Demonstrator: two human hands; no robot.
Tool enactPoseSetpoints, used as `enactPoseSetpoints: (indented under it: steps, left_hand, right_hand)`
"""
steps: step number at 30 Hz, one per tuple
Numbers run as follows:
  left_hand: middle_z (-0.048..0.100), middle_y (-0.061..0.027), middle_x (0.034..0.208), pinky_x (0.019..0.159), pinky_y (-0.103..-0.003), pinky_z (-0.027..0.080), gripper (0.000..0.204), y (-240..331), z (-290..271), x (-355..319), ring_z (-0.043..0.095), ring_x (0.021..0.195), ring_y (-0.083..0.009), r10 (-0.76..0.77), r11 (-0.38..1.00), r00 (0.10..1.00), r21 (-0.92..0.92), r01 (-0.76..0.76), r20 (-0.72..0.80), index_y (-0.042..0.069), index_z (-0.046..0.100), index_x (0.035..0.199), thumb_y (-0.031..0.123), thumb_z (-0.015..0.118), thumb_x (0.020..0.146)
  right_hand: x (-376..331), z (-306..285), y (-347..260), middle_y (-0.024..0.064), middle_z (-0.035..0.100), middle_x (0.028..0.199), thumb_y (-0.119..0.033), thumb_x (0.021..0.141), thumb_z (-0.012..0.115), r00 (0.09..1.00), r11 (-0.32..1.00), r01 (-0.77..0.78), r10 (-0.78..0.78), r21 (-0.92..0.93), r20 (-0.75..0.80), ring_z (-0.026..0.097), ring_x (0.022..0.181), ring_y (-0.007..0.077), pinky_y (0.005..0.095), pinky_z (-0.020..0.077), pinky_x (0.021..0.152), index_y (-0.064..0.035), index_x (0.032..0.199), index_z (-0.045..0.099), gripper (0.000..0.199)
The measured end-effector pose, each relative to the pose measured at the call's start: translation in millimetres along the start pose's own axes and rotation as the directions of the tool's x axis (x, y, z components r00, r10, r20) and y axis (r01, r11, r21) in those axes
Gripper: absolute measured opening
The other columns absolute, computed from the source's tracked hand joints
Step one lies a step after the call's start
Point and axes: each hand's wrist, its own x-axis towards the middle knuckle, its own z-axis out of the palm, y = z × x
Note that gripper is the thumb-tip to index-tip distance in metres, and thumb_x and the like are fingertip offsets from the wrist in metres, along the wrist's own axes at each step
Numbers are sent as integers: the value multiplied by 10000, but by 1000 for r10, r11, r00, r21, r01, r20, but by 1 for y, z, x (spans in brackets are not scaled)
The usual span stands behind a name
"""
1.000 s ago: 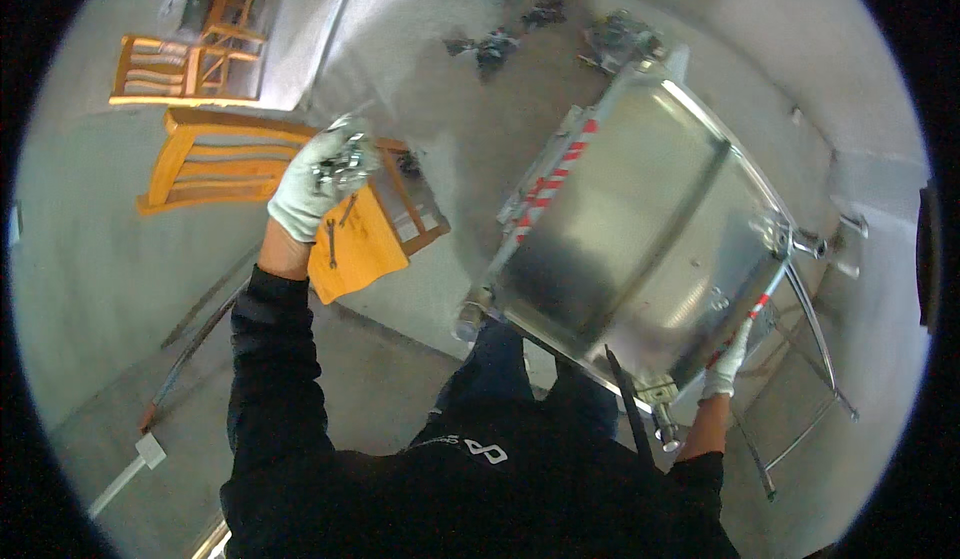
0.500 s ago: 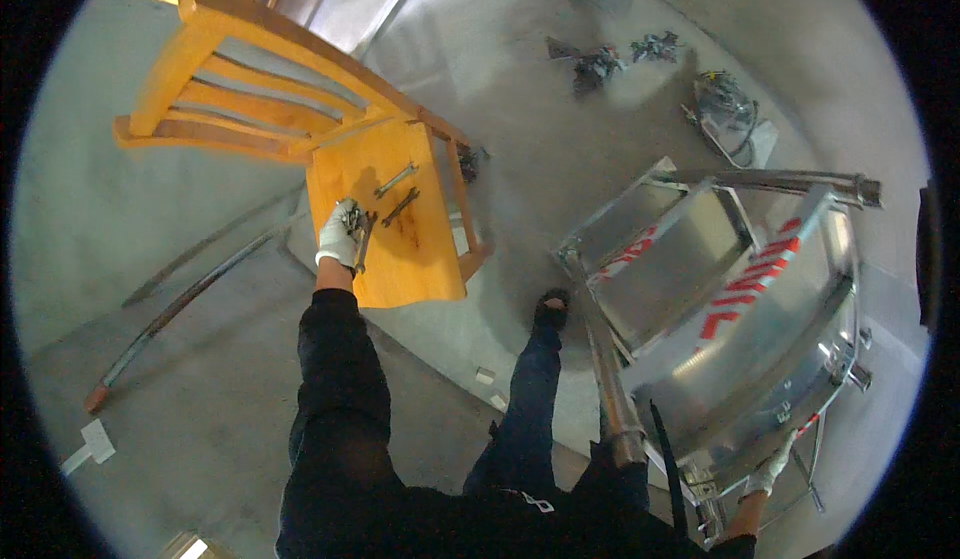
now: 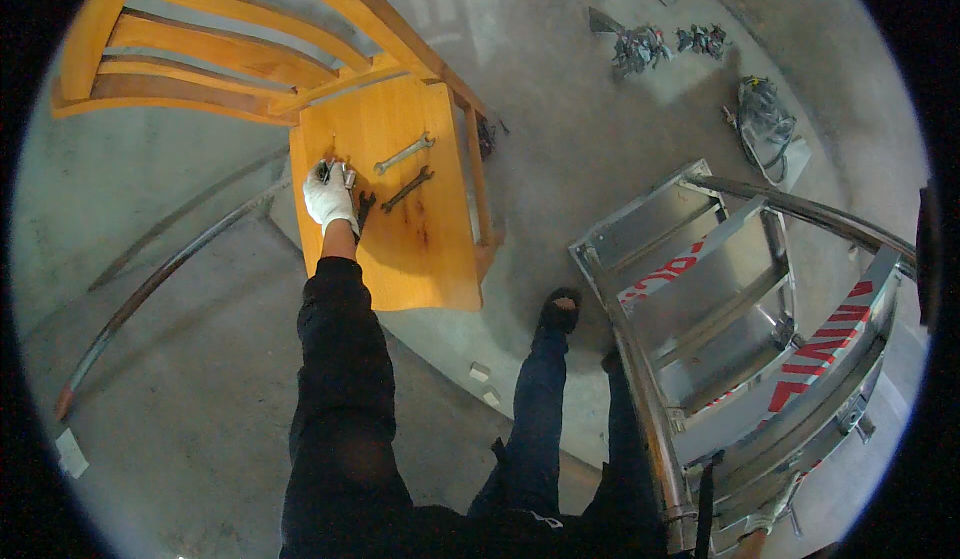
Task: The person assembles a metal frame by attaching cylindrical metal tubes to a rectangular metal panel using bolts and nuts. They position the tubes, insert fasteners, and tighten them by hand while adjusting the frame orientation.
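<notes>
My left hand (image 3: 328,199), in a white glove, rests on the seat of an orange wooden chair (image 3: 420,249) lying on the floor. Its fingers are closed around small metal parts (image 3: 336,171) at the seat's left edge. Two open-ended wrenches lie on the seat just to the right: a silver one (image 3: 403,153) and a dark one (image 3: 407,189). A third dark tool (image 3: 363,207) lies beside my wrist. My right hand (image 3: 768,517), also gloved, shows only partly at the lower edge, gripping the rail of a steel step frame (image 3: 640,359) with red-and-white striped treads.
Curved metal rods (image 3: 150,279) lie on the concrete floor at the left. Heaps of metal fittings (image 3: 640,49) and a tangle of cable (image 3: 760,119) lie at the far side. Two small white blocks (image 3: 480,371) sit near my leg (image 3: 535,409).
My left hand has come down from mid-air onto the chair seat, still holding the small parts. The view has dropped closer to the chair, and the steel frame now sits further right.
</notes>
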Motion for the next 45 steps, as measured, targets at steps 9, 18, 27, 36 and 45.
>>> enactPoseSetpoints:
  steps: [9, 18, 27, 36, 45]
  left_hand:
    - [632, -120, 1173, 867, -306, 474, 472, 58, -25, -8, 606, 1034, -205, -215, 972, 909, -11, 234, 356, -21, 526, 1306, 133, 636, 874]
    - [632, -139, 1201, 937, -309, 448, 400, 63, -78, -8, 601, 1063, -225, -91, 954, 940, -243, 177, 327, -26, 571, 1266, 173, 578, 920]
    - [657, -58, 1108, 819, -255, 464, 351, 191, 1, -267, 593, 953, -132, 21, 991, 537, -88, 99, 843, 1, 620, 1208, 213, 592, 929]
    - [583, -152, 1272, 1030, -321, 376, 458, 192, -31, -434, 525, 1206, -243, 72, 972, 102, -93, 218, 992, 24, 571, 1281, 344, 520, 957]
    - [650, -129, 1120, 909, -324, 456, 355, 168, -49, -335, 606, 1035, -218, -30, 996, 618, -31, 86, 785, 7, 623, 1183, 246, 591, 922]
  right_hand:
    - [11, -20, 13, 117, 528, 1335, -571, 919, 533, 999, 999, 33, -33, 4, 17, 524, 1165, 293, 418, 429, 993, -75, 1398, 459, 693]
    - [-1, 52, 16, 8, 541, 784, -540, 910, 573, 985, 993, -17, 36, 114, -168, 497, 645, 185, 347, 434, 571, -118, 1066, 601, 450]
    - [11, 16, 41, -50, 560, 783, -451, 917, 630, 975, 982, 186, -180, 37, -129, 517, 663, 96, 250, 411, 579, -122, 985, 625, 337]
    - [16, 5, 36, -43, 564, 752, -422, 937, 614, 961, 963, 246, -257, -112, -101, 493, 633, 87, 258, 420, 575, -72, 1001, 654, 358]
    - [49, -26, 51, -43, 549, 795, -431, 941, 604, 978, 978, 205, -204, -30, 45, 462, 692, 91, 277, 404, 603, -66, 993, 658, 372]
